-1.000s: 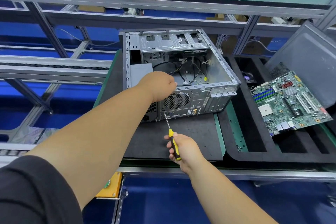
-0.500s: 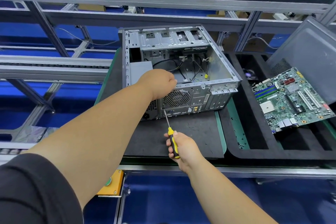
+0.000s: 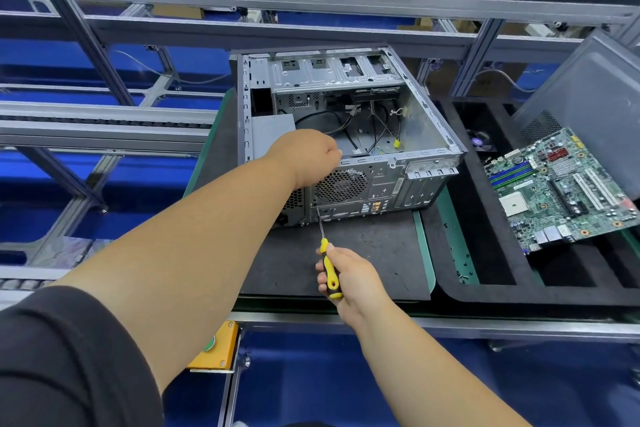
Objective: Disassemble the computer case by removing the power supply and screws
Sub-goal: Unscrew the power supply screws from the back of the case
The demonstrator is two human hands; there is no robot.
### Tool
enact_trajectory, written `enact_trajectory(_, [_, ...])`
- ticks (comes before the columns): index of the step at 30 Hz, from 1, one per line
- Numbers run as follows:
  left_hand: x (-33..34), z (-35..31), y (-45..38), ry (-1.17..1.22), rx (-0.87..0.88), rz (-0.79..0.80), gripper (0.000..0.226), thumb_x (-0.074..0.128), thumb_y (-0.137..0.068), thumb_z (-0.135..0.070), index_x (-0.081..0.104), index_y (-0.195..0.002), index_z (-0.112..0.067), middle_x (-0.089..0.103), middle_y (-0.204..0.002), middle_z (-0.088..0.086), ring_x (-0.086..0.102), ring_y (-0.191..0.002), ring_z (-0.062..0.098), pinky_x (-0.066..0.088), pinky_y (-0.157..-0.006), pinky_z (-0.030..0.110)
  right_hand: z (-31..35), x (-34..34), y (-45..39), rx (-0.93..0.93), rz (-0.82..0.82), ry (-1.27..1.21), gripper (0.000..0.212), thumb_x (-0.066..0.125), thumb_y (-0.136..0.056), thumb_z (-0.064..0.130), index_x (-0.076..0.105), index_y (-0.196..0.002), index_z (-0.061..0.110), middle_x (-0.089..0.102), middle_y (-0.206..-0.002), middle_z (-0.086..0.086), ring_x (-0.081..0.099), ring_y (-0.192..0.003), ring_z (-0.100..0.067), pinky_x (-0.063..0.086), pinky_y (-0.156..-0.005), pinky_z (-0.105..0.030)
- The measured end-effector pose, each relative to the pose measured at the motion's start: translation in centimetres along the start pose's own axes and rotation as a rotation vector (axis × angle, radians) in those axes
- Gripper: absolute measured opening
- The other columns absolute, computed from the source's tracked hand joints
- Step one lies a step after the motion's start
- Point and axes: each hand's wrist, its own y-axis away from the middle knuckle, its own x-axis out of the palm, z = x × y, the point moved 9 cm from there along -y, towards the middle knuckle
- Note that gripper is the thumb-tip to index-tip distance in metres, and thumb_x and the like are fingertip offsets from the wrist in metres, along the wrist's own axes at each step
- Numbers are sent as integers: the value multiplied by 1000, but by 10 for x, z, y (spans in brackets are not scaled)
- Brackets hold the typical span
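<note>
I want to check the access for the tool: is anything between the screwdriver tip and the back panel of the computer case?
Nothing visible. The screwdriver, held in the right hand, already has its tip at the rear panel of the computer case, below the fan grille. The left hand rests above.

An electronics assembly-line workshop: aluminium framing (image 3: 104, 55), a conveyor track (image 3: 86, 121), black foam trays (image 3: 485, 291) and a loose motherboard (image 3: 561, 187).

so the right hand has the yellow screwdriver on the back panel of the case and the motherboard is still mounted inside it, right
Not quite. The head view shows the motherboard lying outside the computer case, in the black tray to its right. The rest holds: the right hand holds the yellow screwdriver, tip at the back panel.
</note>
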Motion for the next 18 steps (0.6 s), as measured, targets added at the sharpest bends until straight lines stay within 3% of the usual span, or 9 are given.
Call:
enact_trajectory(6, [0,0,0,-5,5,0,39,34,-99,-29,40,-61,-22,46,-65,-2,41,-62,15,26,-55,30,-5,4,3,45,52,-179,23,67,-93,26,65,-105,7,59,-64,-4,50,-46,-11,45,-47,-22])
enact_trajectory(11, [1,0,-1,-13,13,-4,39,33,-99,-28,40,-61,-21,45,-65,-1,42,-63,17,27,-55,31,-10,10,6,151,178,-262,46,44,-104,36,71,-103,-2,62,-68,-6,49,-50,-11,43,-46,-21])
enact_trajectory(18, [1,-1,-1,-32,23,2,36,32,-99,-28,48,-69,-16,48,-69,1,47,-71,22,30,-61,31,-8,4,7,113,92,-205,36,56,-99,36,75,-95,6,66,-67,-2,56,-51,-11,49,-48,-22])
